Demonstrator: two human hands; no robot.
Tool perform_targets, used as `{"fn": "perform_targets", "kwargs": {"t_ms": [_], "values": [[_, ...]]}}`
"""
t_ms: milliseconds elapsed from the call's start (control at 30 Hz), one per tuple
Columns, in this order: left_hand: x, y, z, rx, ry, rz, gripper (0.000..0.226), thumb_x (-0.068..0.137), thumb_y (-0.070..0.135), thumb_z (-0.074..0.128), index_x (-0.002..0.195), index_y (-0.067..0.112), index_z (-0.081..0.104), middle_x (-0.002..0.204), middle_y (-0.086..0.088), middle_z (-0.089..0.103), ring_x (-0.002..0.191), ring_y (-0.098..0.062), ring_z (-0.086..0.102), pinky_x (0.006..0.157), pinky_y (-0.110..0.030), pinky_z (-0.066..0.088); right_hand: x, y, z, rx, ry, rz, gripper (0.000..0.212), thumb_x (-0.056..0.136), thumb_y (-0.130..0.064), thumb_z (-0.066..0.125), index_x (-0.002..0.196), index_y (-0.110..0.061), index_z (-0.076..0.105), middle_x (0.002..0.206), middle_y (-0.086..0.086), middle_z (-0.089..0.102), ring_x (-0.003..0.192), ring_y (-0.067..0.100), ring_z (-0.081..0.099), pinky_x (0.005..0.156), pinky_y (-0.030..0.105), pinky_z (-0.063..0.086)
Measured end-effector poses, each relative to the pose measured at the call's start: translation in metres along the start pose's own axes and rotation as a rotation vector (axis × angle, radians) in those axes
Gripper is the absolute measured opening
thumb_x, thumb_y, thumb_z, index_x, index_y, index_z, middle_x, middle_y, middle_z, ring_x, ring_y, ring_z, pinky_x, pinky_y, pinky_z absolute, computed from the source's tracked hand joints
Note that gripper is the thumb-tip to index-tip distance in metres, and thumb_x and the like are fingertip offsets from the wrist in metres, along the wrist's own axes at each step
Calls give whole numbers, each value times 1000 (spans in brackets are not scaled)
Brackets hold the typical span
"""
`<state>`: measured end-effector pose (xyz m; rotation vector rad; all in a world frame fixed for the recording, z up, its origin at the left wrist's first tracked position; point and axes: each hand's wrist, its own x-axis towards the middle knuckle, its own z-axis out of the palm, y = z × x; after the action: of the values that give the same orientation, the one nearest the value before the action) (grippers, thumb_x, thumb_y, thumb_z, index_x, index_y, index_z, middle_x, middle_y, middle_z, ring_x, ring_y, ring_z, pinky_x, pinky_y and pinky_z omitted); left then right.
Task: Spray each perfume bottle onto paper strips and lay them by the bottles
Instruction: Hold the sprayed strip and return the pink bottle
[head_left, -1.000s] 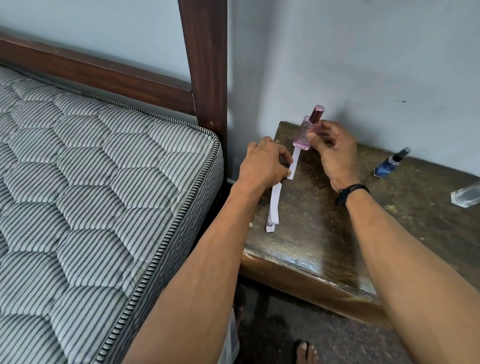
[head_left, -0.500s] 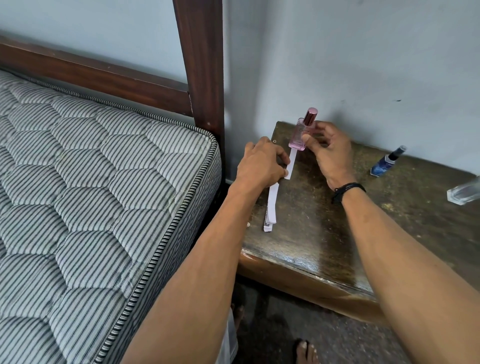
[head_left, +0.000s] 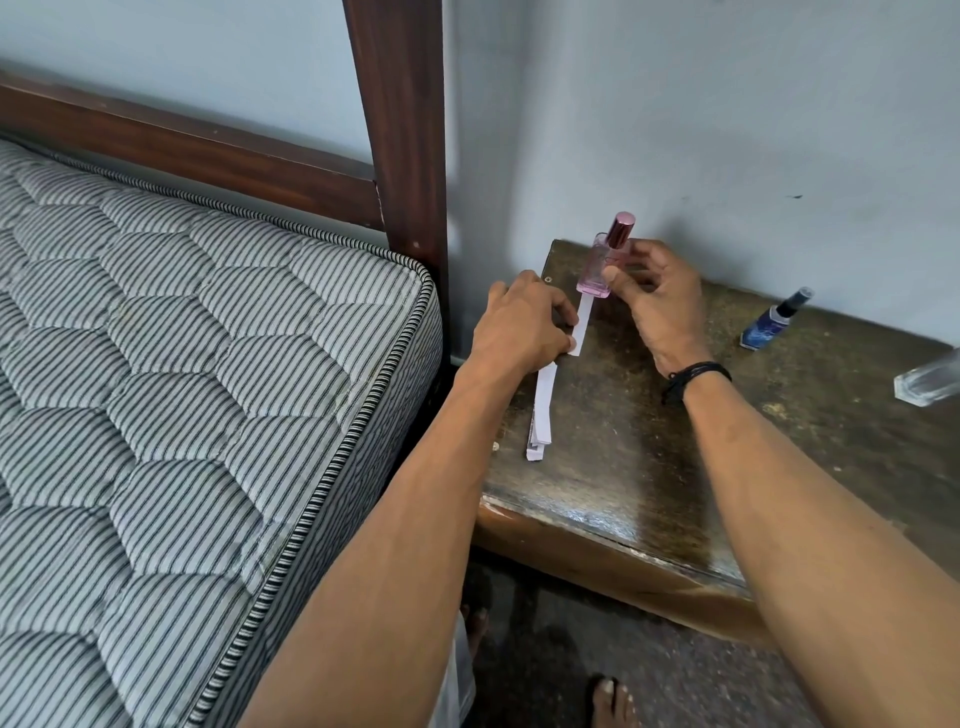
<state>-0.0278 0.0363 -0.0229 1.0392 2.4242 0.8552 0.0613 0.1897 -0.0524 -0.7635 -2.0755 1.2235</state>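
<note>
My right hand (head_left: 660, 306) has brought the pink perfume bottle (head_left: 597, 270) more upright at the wooden table (head_left: 623, 467) corner, pinching it. My left hand (head_left: 519, 325) pinches a paper strip (head_left: 581, 327) touching its base; tugging could topple it.

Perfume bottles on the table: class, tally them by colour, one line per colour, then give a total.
Pink: 1, the pink bottle, gripped by the right hand
Blue: 1, the blue bottle
Clear: 1, the clear bottle, partly cut off by the picture's edge
Total: 3
</note>
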Motion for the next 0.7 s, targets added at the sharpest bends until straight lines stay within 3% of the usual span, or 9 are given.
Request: {"fn": "perform_targets", "kwargs": {"t_ms": [133,333,533,700], "values": [[0,-1,0,-5,5,6,26,80,23,82,105,27,75,112,8,47,122,-22,38,94,-33,42,1,0,0,8,0,7,27,92,-17,77,116,-28,69,109,-10,73,102,9,69,87,23,53],[-1,-1,0,-13,8,5,26,79,23,82,105,27,75,114,7,48,122,-22,38,97,-35,43,2,2,0,-13,5,8,28,91,-15,78,116,-21,70,104,-15,71,87,-15,63,76,7,48],[-1,0,-1,-10,-2,1,25,80,23,82,104,27,76,121,4,50,124,-23,37,98,-36,43,3,2,1,-31,4,11,31,89,-17,79,119,-18,70,108,-8,73,91,0,66,76,11,50],[-1,-1,-1,-2,2,5,26,80,24,82,105,28,75,121,4,51,123,-23,37,99,-37,44,3,3,1,-34,0,21,33,89,-18,80,120,-17,70,109,-8,74,91,-1,66,76,9,49]]}}
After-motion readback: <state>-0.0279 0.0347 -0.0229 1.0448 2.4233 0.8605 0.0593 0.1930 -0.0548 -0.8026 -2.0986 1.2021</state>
